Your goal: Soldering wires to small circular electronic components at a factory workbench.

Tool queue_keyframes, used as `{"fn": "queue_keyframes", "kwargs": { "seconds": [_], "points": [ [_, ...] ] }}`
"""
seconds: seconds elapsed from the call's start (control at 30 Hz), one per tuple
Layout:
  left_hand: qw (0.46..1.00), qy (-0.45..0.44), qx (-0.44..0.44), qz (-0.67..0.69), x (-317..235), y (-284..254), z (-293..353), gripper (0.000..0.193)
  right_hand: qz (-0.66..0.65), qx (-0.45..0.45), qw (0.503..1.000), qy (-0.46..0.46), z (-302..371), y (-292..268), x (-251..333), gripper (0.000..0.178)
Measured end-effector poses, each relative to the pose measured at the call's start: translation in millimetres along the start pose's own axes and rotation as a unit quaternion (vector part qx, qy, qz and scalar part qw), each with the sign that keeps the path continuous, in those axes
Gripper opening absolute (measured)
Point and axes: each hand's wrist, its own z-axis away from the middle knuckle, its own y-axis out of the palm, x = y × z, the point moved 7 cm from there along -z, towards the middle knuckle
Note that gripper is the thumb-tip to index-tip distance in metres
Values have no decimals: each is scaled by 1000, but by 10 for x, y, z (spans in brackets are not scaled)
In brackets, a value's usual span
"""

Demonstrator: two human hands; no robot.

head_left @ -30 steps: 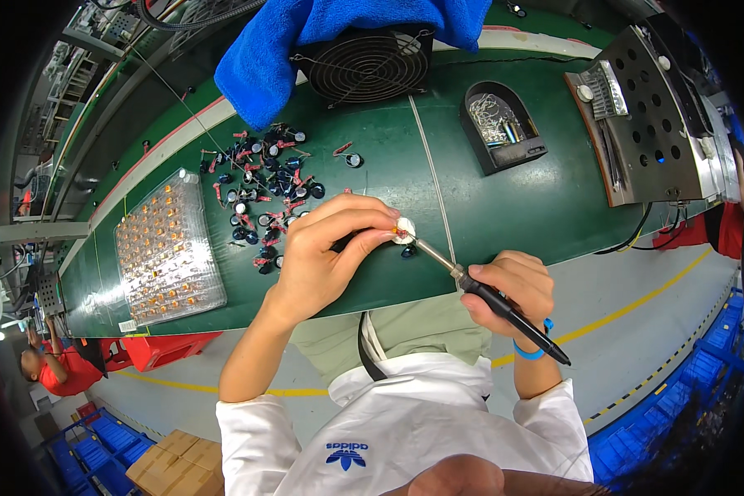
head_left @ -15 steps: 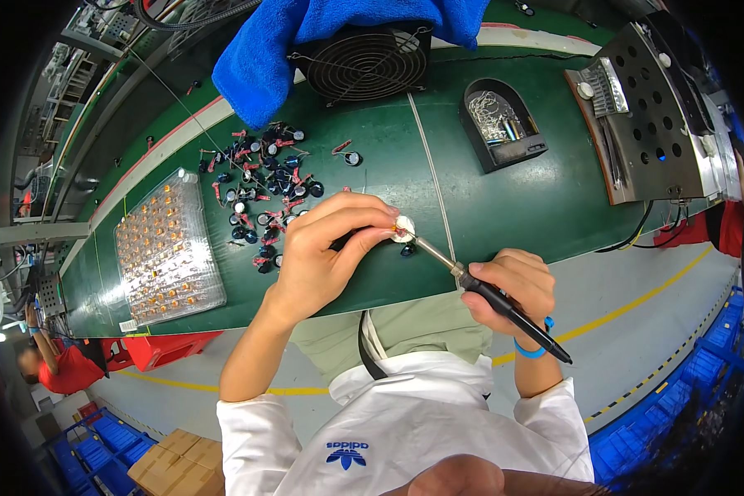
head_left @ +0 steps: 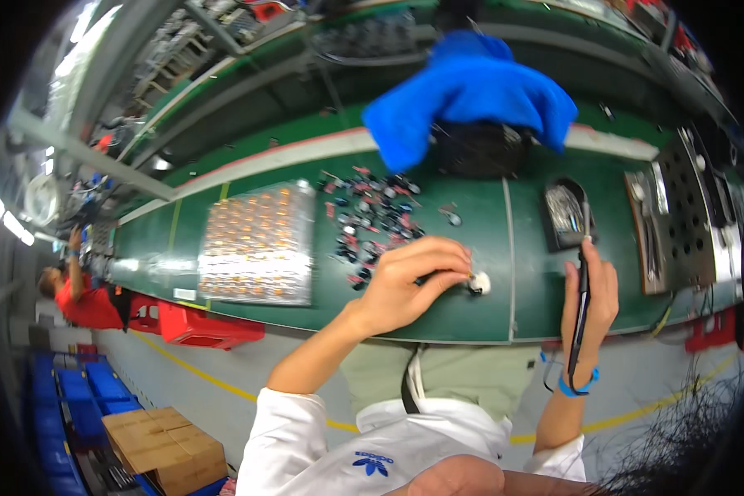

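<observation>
My left hand (head_left: 409,281) rests on the green bench (head_left: 248,306), its fingers pinching a small white round part (head_left: 478,283) with a dark piece under the fingertips. My right hand (head_left: 591,302) grips a black soldering iron (head_left: 581,310) upright, its tip pointing up toward a dark holder with metal wool (head_left: 567,213). The iron's tip is well apart from the white part. A scatter of several small black and red parts (head_left: 372,223) lies just beyond my left hand.
A clear tray of orange-tipped parts (head_left: 256,244) lies left of the scatter. A blue cloth (head_left: 471,95) drapes over a black fan (head_left: 479,149) at the back. A perforated metal stand (head_left: 690,207) is at right. Another person in red (head_left: 78,289) works at far left.
My right hand has lifted the soldering iron away from the white part and swung it upright toward the holder. The view has shifted; my left hand stays on the part.
</observation>
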Motion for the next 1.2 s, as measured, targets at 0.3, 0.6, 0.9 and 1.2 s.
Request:
{"fn": "queue_keyframes", "kwargs": {
  "seconds": [0.3, 0.6, 0.9, 1.2],
  "points": [
    [971, -159, -120, -131, 711, -1879, -389, 12, -172, 36, 984, 28, 296, 226, 132, 42],
    [800, -331, -117, -487, 2322, -3171, -477, 21, -221, 17, 973, -68, 374, 393, 385, 43],
    [934, -176, -201, -237, 1208, -2761, -400, 18, -228, 5, 972, -63, 391, 375, 350, 43],
    [991, -125, -47, 24, -46, -669, 129, 27, -248, 10, 964, -94, 376, 283, 442, 43]
  ]
}}
